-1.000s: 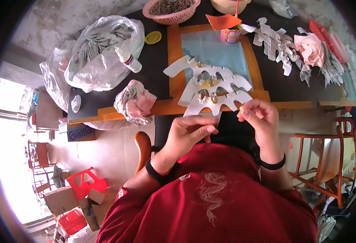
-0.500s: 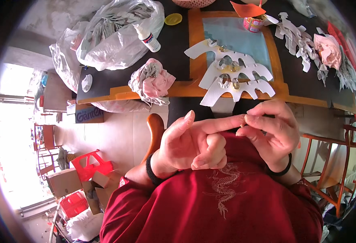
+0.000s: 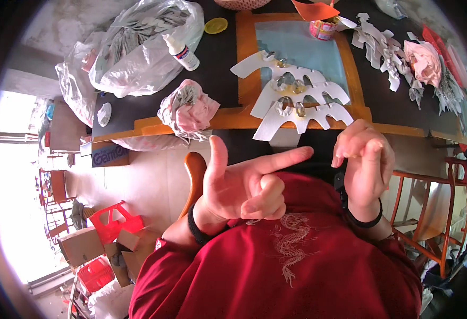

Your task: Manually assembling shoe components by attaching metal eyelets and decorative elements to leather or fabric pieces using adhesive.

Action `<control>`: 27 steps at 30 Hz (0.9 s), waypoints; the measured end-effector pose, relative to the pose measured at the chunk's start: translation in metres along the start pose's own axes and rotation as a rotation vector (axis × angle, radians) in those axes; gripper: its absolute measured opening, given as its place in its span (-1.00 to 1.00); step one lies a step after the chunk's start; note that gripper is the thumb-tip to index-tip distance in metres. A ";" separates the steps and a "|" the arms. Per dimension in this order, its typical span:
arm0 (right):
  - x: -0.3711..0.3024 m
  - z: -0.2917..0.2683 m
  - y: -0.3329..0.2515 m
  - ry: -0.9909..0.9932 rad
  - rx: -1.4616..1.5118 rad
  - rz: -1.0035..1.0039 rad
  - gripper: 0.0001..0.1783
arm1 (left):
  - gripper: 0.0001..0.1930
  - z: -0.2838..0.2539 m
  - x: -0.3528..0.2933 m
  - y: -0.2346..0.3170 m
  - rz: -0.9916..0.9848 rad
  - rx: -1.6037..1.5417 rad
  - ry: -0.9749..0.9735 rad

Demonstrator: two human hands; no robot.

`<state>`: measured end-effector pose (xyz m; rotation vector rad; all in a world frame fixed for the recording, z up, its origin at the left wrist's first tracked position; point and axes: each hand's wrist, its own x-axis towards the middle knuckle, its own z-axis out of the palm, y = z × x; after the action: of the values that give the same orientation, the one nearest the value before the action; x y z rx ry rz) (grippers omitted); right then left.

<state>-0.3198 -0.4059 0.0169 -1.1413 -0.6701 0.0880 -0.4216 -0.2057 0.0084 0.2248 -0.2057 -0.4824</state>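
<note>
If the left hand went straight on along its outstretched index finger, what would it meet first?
Most likely the right hand: its bent fingers come next in line beyond the left hand, across a visible gap. One view leaves depth unclear, so it might pass above or below them.

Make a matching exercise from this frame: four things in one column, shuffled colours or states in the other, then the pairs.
Things:
1. Left hand
2. Bottle
3. Cut-outs
4. Round disc

Descriptions:
A. Yellow all over
B. White, overlapping one another
C. Index finger stretched out
D. White, with a dark label

Pairs: 1-C, 2-D, 3-B, 4-A
</note>
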 end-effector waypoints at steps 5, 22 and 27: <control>-0.002 -0.003 -0.006 -0.003 -0.147 0.103 -0.85 | -0.05 -0.016 0.000 0.000 0.184 0.001 0.152; -0.009 0.009 0.005 -0.151 -0.059 0.321 -0.82 | -0.78 0.010 -0.001 0.001 0.554 1.380 0.357; -0.013 0.015 0.006 -0.163 0.036 0.346 -0.69 | -0.64 0.021 0.010 0.002 0.629 1.641 0.296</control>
<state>-0.3363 -0.3964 0.0094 -1.2146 -0.6060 0.4898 -0.4173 -0.2116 0.0300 1.7599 -0.3262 0.4656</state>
